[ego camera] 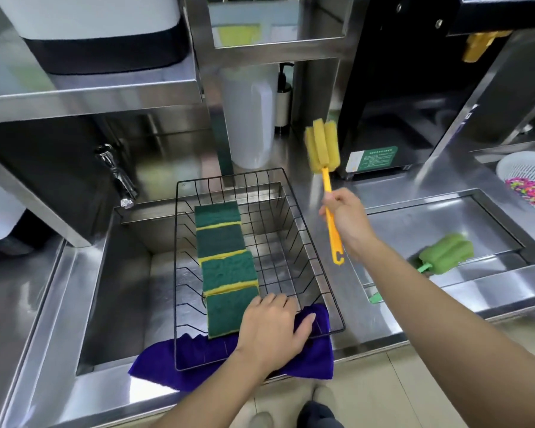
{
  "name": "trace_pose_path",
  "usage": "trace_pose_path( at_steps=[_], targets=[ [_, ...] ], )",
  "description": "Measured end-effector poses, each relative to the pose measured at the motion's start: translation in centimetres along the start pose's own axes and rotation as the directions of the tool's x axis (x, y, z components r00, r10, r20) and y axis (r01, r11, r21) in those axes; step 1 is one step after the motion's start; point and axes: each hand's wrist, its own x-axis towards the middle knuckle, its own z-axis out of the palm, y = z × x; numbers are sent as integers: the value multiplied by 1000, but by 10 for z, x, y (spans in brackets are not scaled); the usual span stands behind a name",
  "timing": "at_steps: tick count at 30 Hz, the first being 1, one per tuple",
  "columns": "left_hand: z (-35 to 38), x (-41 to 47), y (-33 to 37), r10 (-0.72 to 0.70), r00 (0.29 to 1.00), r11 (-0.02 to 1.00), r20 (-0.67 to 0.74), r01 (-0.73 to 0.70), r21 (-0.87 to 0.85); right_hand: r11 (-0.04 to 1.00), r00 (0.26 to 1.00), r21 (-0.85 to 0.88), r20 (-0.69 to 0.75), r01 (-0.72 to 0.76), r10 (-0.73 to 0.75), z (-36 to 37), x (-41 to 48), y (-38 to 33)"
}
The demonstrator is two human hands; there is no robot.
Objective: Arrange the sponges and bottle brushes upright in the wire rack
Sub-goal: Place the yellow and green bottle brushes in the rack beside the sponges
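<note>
Clenched around the orange plastic handle, the right hand (346,222) holds a yellow foam-headed bottle brush (323,156) aloft, head up, just right of the black wire rack (309,242), not yet inside it. Resting flat on the rack's near rim, the left hand (272,330) grips nothing and seems to steady the rack. Four green-and-yellow scouring sponges (226,267) stand in a row from far to near in the rack, so that part looks done. Two brushes remain by my count: the yellow one in hand and a green foam-headed bottle brush (445,251) lying on the steel tray at right. Under the rack's near edge lies a purple cloth (309,362), over the steel sink (105,304).
</note>
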Motion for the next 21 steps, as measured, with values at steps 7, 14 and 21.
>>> trace_pose_path(
  at_steps=[7,14,21],
  targets=[
    [-8,-11,-15,-102,995,995,-22,102,-3,989,956,-146,288,-18,60,41,-20,-9],
    [-9,-18,-20,-141,990,990,-17,141,-5,860,930,-510,314,-6,192,77,-29,28],
    [-7,-18,-19,-106,994,994,-18,106,-4,757,848,-652,372,-51,378,96,-39,46]
  ],
)
